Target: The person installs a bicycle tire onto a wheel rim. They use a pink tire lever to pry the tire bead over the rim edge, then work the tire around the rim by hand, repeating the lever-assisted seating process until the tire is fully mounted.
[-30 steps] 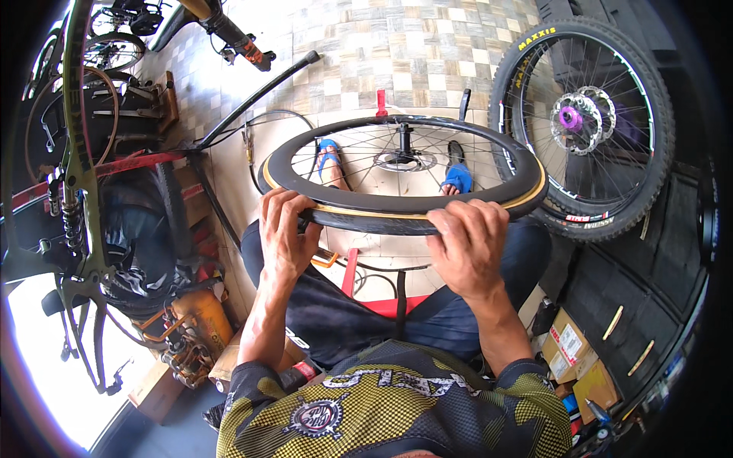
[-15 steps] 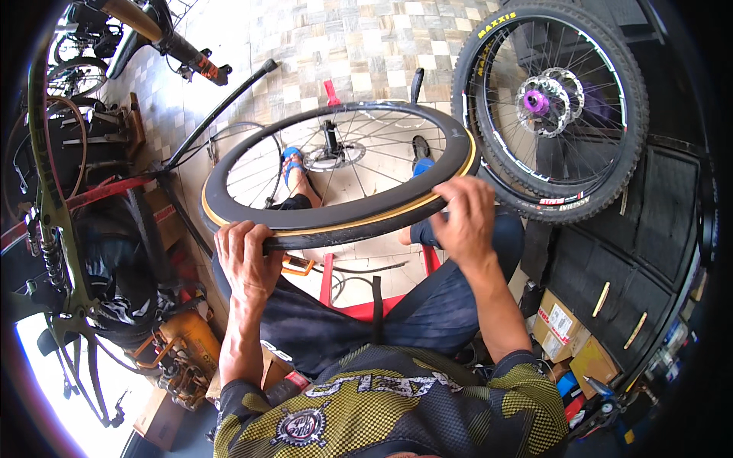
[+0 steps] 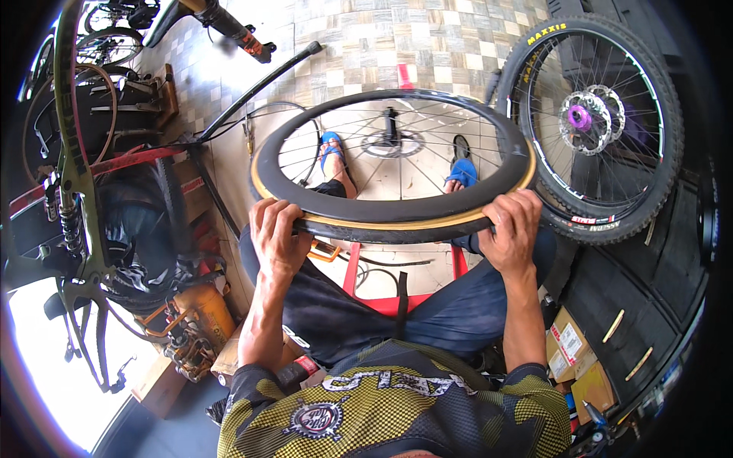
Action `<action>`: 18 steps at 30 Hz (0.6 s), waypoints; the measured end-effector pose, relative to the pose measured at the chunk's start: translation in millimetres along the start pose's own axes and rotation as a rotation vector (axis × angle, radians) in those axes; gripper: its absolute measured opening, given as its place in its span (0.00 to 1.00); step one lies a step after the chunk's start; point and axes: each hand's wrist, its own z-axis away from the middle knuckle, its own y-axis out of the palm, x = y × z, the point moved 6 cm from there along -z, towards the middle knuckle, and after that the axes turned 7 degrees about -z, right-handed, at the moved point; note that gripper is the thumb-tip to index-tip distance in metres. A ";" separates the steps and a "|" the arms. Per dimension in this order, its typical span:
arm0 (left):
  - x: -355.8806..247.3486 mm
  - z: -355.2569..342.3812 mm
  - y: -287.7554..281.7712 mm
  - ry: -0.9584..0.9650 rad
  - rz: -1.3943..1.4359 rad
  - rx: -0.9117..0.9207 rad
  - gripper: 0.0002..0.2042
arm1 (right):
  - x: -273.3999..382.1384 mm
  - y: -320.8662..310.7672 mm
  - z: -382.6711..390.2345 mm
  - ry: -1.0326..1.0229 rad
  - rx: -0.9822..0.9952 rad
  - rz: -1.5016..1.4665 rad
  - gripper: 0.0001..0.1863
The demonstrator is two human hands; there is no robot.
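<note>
A bicycle wheel with a black deep rim point(image 3: 397, 210) is held tilted over my lap, its near edge toward me. Round the rim sits a tan-sided tyre point(image 3: 397, 233) with black tread. My left hand point(image 3: 276, 235) is closed over the near left of the tyre, fingers on top. At the near right, my right hand point(image 3: 513, 227) wraps the tyre in the same way. Both thumbs are mostly hidden. At the wheel's middle are a black hub point(image 3: 391, 126) and a disc rotor point(image 3: 374, 143), seen between the spokes.
A knobbly-tyred wheel with a purple hub point(image 3: 579, 117) leans at the right beside black panels. A green bike frame point(image 3: 72, 229) stands at the left, near a black stand leg point(image 3: 259, 91). An orange machine point(image 3: 202, 313) and cardboard boxes point(image 3: 569, 343) flank my legs.
The view has turned, shifting the whole scene rightward. The wheel's near edge looks more level now. My right hand's fingers, earlier lifted and angled across the tyre, now curl round it.
</note>
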 end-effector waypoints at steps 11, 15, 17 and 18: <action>-30.7 -3.9 35.6 -0.018 0.199 0.027 0.32 | 63.0 -24.5 -39.0 -0.058 0.063 0.076 0.12; -84.6 -22.7 20.2 0.094 0.208 -0.019 0.28 | 68.5 -20.3 -42.1 -0.026 0.017 0.049 0.11; -80.8 -27.1 20.4 0.071 0.196 0.003 0.27 | 60.0 -23.8 -38.9 0.013 0.007 0.032 0.15; -77.7 -28.5 20.3 0.058 0.190 0.013 0.26 | 52.0 -27.4 -37.4 0.029 0.002 0.034 0.16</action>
